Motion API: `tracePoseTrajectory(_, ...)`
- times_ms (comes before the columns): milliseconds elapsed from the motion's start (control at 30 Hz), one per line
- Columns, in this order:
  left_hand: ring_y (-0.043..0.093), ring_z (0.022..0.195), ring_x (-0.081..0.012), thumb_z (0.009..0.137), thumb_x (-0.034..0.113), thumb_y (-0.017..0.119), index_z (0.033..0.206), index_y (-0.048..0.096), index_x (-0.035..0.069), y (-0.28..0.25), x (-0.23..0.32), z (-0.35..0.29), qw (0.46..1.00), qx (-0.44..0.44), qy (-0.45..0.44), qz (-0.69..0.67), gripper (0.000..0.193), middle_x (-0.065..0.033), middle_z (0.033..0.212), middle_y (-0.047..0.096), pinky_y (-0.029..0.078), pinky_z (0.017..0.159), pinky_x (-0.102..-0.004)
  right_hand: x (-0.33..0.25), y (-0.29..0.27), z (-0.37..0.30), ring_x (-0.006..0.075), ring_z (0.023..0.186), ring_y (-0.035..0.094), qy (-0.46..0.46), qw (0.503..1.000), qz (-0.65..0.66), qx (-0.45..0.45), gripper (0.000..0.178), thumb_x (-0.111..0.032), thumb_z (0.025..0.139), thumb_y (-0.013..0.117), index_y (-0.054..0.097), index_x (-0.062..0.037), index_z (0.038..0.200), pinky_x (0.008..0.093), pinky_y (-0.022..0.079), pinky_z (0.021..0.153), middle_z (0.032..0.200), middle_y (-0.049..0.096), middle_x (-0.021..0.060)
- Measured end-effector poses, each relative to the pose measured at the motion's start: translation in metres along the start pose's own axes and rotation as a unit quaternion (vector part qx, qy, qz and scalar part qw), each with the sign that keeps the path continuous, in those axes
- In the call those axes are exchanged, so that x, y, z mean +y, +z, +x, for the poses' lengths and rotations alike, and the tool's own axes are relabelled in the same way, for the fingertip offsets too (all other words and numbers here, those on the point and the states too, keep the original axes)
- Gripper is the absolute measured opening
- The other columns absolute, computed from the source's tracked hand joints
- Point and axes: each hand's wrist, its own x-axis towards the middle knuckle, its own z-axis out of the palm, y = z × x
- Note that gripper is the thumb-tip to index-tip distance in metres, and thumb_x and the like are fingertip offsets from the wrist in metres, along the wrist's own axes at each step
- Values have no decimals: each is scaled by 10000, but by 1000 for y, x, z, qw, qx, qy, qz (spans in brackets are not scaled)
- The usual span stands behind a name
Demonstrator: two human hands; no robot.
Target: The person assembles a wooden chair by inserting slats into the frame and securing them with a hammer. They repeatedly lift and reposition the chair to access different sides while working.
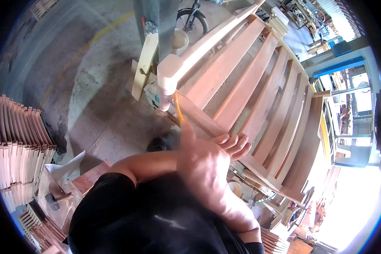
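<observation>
A slatted wooden frame (pixel 245 82) reaches from just in front of the person up to the upper right, its broad slats running side by side into a near rail (pixel 201 116). At its left corner, that rail meets a thick, pale post (pixel 168 72) with a rounded end. The right hand (pixel 205 165), blurred, lies in front of the left and looks closed around a thin orange tool (pixel 179 109), which points up at the corner where post and rail meet; whether its tip touches the wood cannot be told. The left hand (pixel 238 146) is mostly hidden behind the right, and the bent fingers showing past it, which seem to be its own, lie over the near rail; whether they grip or only rest there is unclear. Below the hands is the person's black shirt (pixel 156 216). Beyond the post, a pale board (pixel 145 65) leans by a grey column (pixel 167 29), with a bicycle wheel (pixel 192 23) behind. At the left, curved wooden pieces (pixel 19 156) stand stacked on the concrete floor (pixel 101 97), and near them lies a hammer (pixel 54 201), close to a crumpled white sheet (pixel 67 169).
</observation>
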Motion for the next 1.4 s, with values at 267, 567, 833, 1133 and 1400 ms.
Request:
tracePoseTrajectory(267,589,1025,-195,924,289,590,1417,514,108,37,21,-9,993,97,-69,-20,530,-91,1393,549,473,784,-319,-5,-2,-11,196,511,622,-46,996,77,-21,458,-134,850,593,576,25,1280,355,499,449,623,605,28)
tracePoseTrajectory(567,558,1141,-235,933,297,539,1512,429,155,12,18,0,994,-39,-52,-91,607,-118,1511,448,469,852,-397,14,-25,-23,295,600,651,-37,971,236,-1,326,-49,818,626,642,-62,1143,433,523,548,657,611,97)
tracePoseTrajectory(833,581,1008,-184,820,207,680,1345,625,219,12,26,13,984,29,-103,-140,528,3,1331,592,376,882,-411,182,-169,-284,143,793,563,385,672,107,624,324,-243,1043,514,634,1,1220,279,501,664,923,578,45)
tracePoseTrajectory(1133,532,1192,-298,691,140,779,1374,586,185,8,43,15,989,15,-101,-103,712,-43,1389,559,350,1014,-490,359,37,-441,318,867,710,654,693,66,298,310,-294,942,631,735,-9,1010,422,541,813,897,722,211)
tracePoseTrajectory(1400,492,1305,-339,756,224,791,1410,557,108,-49,15,47,970,-120,-77,-194,704,-106,1426,538,339,1114,-490,385,94,-393,371,1013,701,705,641,33,304,359,-355,858,678,755,-69,1061,449,541,906,1032,734,204)
